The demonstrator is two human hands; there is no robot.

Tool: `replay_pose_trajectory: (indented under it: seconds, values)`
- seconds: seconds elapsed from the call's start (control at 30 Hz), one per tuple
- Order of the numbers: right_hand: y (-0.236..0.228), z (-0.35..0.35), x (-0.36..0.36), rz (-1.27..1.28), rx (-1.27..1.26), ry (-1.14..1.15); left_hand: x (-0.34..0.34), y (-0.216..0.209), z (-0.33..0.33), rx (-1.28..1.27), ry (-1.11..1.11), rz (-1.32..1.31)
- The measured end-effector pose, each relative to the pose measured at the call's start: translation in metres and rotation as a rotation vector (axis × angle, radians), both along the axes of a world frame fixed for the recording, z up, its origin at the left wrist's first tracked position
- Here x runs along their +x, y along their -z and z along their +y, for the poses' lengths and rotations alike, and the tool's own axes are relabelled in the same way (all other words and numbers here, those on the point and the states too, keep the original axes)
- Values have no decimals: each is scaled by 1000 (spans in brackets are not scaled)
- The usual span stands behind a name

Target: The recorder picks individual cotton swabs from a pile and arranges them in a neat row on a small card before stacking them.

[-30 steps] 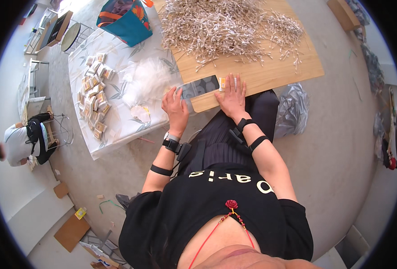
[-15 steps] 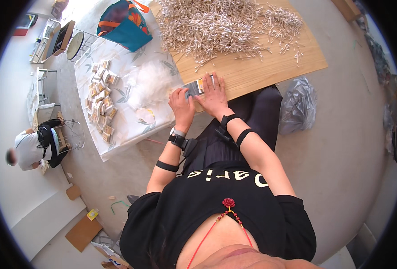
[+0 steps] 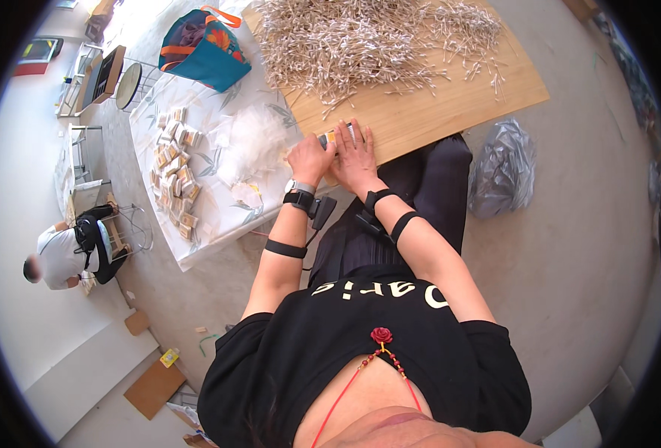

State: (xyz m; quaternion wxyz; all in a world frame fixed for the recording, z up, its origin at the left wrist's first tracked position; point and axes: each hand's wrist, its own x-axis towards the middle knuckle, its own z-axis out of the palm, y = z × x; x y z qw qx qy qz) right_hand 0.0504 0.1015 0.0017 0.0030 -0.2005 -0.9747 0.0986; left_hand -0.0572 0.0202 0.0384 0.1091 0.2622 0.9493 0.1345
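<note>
At the near edge of the wooden board, a small packet of cotton swabs with an orange and dark label lies mostly covered by my hands. My left hand is closed at the packet's left end, thumb and fingers curled; its fingertips are partly hidden. My right hand lies flat over the packet's right side with its fingers stretched out. Farther back on the board spreads a big heap of loose cotton swabs. A pile of thin clear plastic bags is to the left of my left hand.
Several filled packets are piled on the left of the cloth-covered table. A teal bag with orange handles stands behind them. A grey plastic bag sits on the floor at right. Another person sits far left.
My left hand has shifted slightly right and curled more tightly at the packet, covering more of it. My right hand stays nearly in place.
</note>
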Motion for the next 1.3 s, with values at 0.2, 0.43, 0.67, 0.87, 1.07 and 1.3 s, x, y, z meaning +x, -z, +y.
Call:
replay_pose_trajectory:
  seconds: [0.2,0.43,0.67,0.87,1.07,1.3]
  values:
    - [-4,-1,1,-18,-19,17,-5,-11,11,-136,-3,-76]
    - [-5,-1,2,-16,-30,18,-6,-17,19,-215,32,-82]
    - [0,2,3,10,-45,32,-3,-21,24,-219,31,-79]
    - [-3,-1,-1,-9,-19,32,-4,-19,22,-212,34,-45]
    - [-3,-1,1,-43,5,21,1,-17,19,-184,24,-35]
    - [-4,0,3,-55,37,36,3,-10,15,-132,-10,-39]
